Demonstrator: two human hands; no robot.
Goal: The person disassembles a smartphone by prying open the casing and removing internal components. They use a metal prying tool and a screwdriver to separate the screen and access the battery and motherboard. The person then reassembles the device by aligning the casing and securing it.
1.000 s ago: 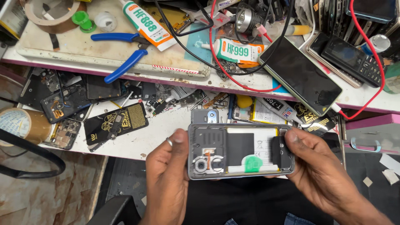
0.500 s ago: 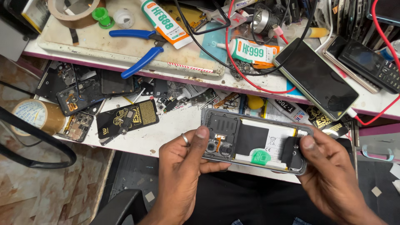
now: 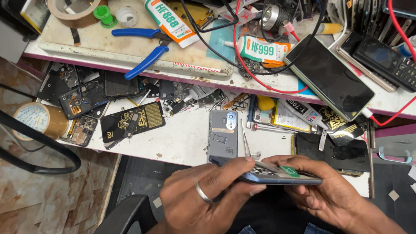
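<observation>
While the cluttered worktop (image 3: 182, 138) lies beyond it, one opened smartphone (image 3: 277, 174) is held nearly edge-on above the worktop's near edge, clamped between two hands. The left hand (image 3: 203, 195), on which one ring is worn, is closed over the phone's left end, thumb on top; the right hand (image 3: 320, 190) is wrapped under and around its right end. One small green tab (image 3: 289, 171) is seen on the phone's upper face. One grey back cover (image 3: 222, 135) is laid flat on the worktop just beyond the hands, and one pair of tweezers (image 3: 246, 143) is placed just beside it to the right. Toward the far edge, on a raised board (image 3: 108, 47), one pair of blue-handled pliers (image 3: 143, 50) is rested, with two glue tubes (image 3: 170, 21) near it. One dark smartphone (image 3: 329, 78) is propped toward the far right corner, and one roll of tape (image 3: 37, 119) is set at the left edge.
</observation>
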